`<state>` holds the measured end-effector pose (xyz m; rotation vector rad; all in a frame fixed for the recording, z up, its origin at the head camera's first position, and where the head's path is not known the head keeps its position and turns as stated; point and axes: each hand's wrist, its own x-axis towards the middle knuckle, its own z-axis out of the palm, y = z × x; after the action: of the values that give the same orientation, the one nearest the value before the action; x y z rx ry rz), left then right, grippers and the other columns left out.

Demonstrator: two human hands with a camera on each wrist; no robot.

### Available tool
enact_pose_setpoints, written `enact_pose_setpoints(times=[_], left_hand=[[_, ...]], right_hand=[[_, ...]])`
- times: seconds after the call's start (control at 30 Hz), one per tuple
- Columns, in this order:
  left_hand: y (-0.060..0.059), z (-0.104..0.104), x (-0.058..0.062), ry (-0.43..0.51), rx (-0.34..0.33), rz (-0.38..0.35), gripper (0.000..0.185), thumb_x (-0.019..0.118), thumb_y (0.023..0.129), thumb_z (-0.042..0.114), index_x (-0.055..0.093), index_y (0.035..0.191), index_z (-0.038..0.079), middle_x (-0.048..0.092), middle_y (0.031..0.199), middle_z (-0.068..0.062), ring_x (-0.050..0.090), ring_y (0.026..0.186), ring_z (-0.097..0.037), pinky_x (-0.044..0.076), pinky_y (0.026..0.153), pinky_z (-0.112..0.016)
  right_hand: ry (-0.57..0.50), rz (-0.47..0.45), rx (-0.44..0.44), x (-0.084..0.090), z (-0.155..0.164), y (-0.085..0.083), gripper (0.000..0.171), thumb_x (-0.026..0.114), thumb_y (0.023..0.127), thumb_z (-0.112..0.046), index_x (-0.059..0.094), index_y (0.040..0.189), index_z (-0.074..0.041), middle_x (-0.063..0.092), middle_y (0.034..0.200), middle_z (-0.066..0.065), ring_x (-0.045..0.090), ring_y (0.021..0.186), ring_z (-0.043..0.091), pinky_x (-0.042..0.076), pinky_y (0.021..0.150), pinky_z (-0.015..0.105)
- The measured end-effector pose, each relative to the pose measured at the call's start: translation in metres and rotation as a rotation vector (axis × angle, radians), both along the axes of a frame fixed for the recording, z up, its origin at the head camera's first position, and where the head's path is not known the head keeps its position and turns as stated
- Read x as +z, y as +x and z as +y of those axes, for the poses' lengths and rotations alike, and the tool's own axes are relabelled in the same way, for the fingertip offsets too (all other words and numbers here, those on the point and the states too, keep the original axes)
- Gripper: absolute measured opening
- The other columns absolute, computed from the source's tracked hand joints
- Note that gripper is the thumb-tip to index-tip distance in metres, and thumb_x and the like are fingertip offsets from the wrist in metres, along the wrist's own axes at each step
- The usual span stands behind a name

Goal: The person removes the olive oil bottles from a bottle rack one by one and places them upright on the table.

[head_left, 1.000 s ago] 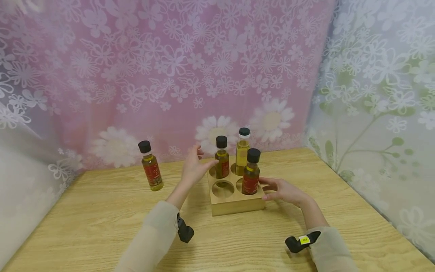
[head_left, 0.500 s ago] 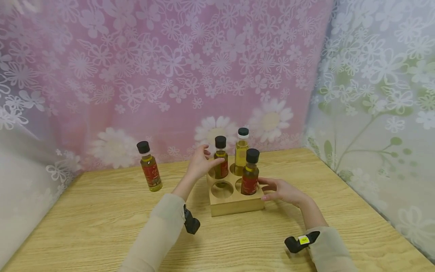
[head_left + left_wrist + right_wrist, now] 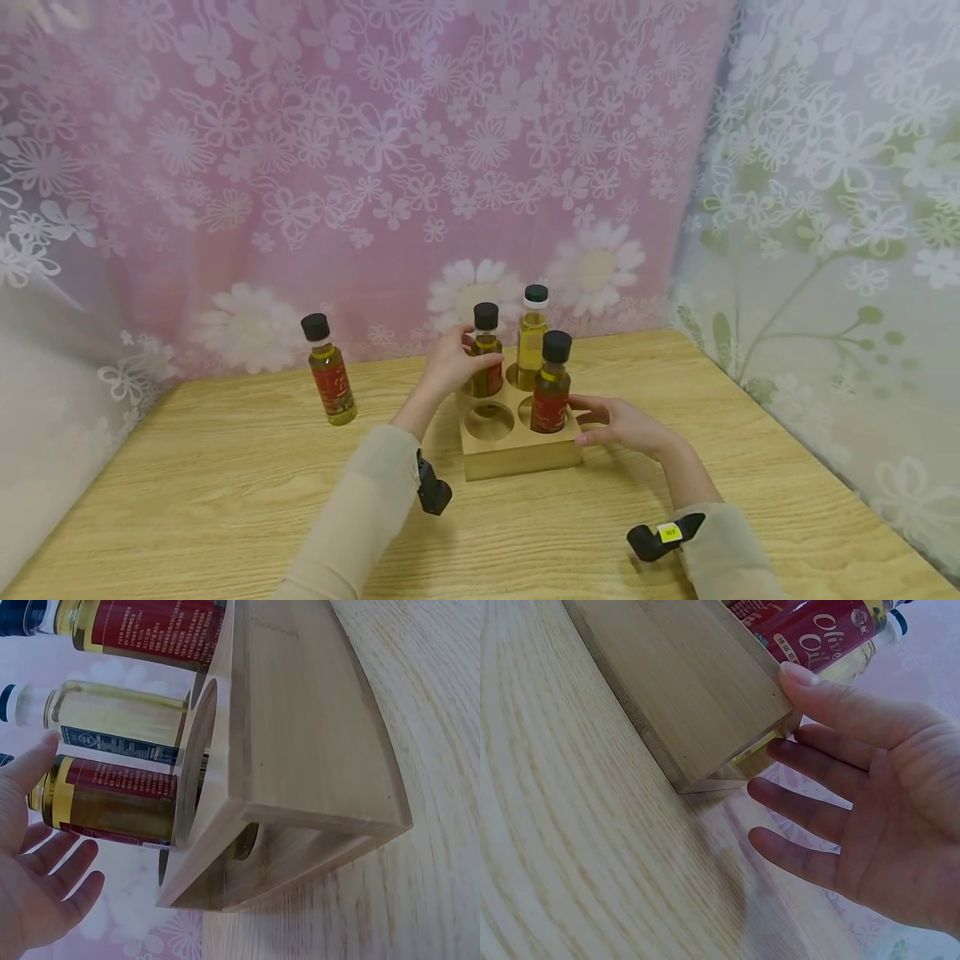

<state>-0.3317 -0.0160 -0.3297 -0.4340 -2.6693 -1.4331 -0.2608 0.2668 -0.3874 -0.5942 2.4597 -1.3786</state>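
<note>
The back-left bottle [image 3: 487, 354], dark oil with a red label and black cap, stands upright in the rear left hole of the wooden rack [image 3: 517, 454] near the middle of the desk [image 3: 225, 500]. The left hand [image 3: 450, 367] is at this bottle: in the head view the fingers bend around its neck and shoulder, while the left wrist view shows the palm [image 3: 34, 877] open with fingers spread beside the body [image 3: 112, 802] and not plainly pressing on it. So it looks like a grasp just forming, not a firm hold.

The right hand [image 3: 618, 419] lies open at the rack's right side, fingers straight; in the right wrist view the thumb [image 3: 832, 694] reaches toward the rack's corner [image 3: 705, 697], but whether it touches cannot be told.

To do this grasp well, I judge the left fingers should close low on the neck or round the shoulder, then lift straight up so the base clears the hole without tipping. The right hand would best press on the rack so that it stays down as the bottle leaves.

Just right of the grasped bottle stands a pale bottle [image 3: 532, 346], and a front bottle [image 3: 551, 393] with a red label fills the front right hole; both are close enough to knock. The front left hole [image 3: 488, 420] is empty. A lone bottle [image 3: 328, 379] stands on the desk well to the left. Flowered curtains [image 3: 375, 150] hang behind.
</note>
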Motion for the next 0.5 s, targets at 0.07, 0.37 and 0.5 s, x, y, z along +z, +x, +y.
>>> enact_pose_setpoints(times=[0.07, 0.37, 0.5], left_hand=[[0.0002, 0.0022, 0.0, -0.023, 0.009, 0.026, 0.065, 0.075, 0.078, 0.034, 0.049, 0.131, 0.007, 0.057, 0.11, -0.011, 0.056, 0.098, -0.025, 0.049, 0.079, -0.04], [0.0002, 0.0062, -0.0018, -0.054, 0.023, 0.087, 0.043, 0.074, 0.08, 0.026, 0.06, 0.115, 0.005, 0.062, 0.103, -0.008, 0.06, 0.089, -0.022, 0.051, 0.074, -0.035], [0.0009, 0.0058, -0.0035, -0.062, 0.053, 0.091, 0.045, 0.072, 0.081, 0.029, 0.058, 0.116, 0.004, 0.061, 0.105, -0.009, 0.06, 0.092, -0.023, 0.051, 0.075, -0.035]], right_hand=[[-0.003, 0.002, 0.002, 0.0001, 0.0001, 0.0002, 0.077, 0.068, 0.085, -0.021, 0.026, 0.144, 0.002, 0.031, 0.142, 0.028, 0.038, 0.124, 0.045, 0.035, 0.096, 0.057], [-0.006, 0.002, 0.007, -0.001, 0.0002, -0.0012, 0.076, 0.068, 0.085, -0.02, 0.026, 0.144, 0.002, 0.031, 0.142, 0.027, 0.038, 0.124, 0.044, 0.033, 0.097, 0.057], [-0.006, 0.002, 0.007, -0.0005, -0.0002, -0.0014, 0.076, 0.068, 0.085, -0.02, 0.026, 0.144, 0.002, 0.031, 0.143, 0.027, 0.038, 0.124, 0.044, 0.033, 0.097, 0.057]])
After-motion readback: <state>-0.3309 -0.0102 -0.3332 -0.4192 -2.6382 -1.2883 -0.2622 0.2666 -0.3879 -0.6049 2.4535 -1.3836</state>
